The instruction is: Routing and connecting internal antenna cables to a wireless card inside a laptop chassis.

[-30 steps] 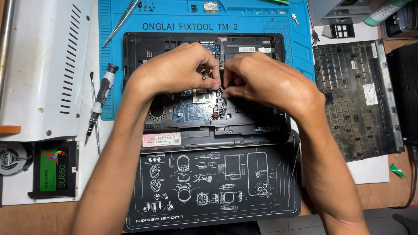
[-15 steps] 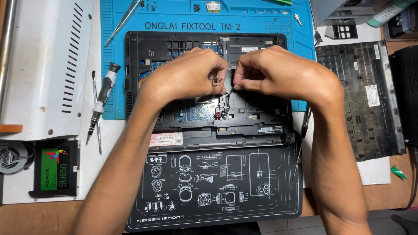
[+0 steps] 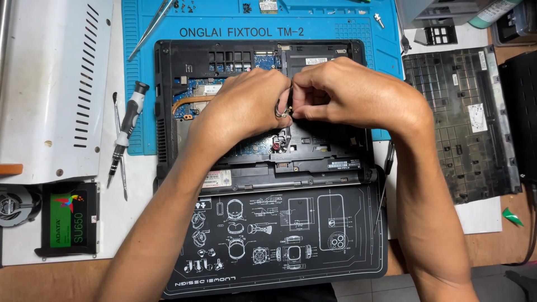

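An opened black laptop [image 3: 335,162] lies on a blue repair mat [image 3: 140,84], its circuit board and copper heat pipe [image 3: 187,103] exposed. My left hand [image 3: 246,109] and my right hand [image 3: 358,95] meet over the middle of the laptop. The fingertips of both pinch a small silvery part [image 3: 282,110], held just above the board. My fingers hide most of it, so I cannot tell what kind of part it is.
A screwdriver [image 3: 126,134] lies left of the laptop and tweezers [image 3: 151,25] at the mat's top. A black drive with a green label [image 3: 70,218] and a fan [image 3: 15,204] sit at front left. A white panel [image 3: 50,84], a black cover [image 3: 464,123] and a black printed mat [image 3: 279,240] surround it.
Both hands have shifted slightly to the right over the laptop, with the fingertips still pinched together on the small part.
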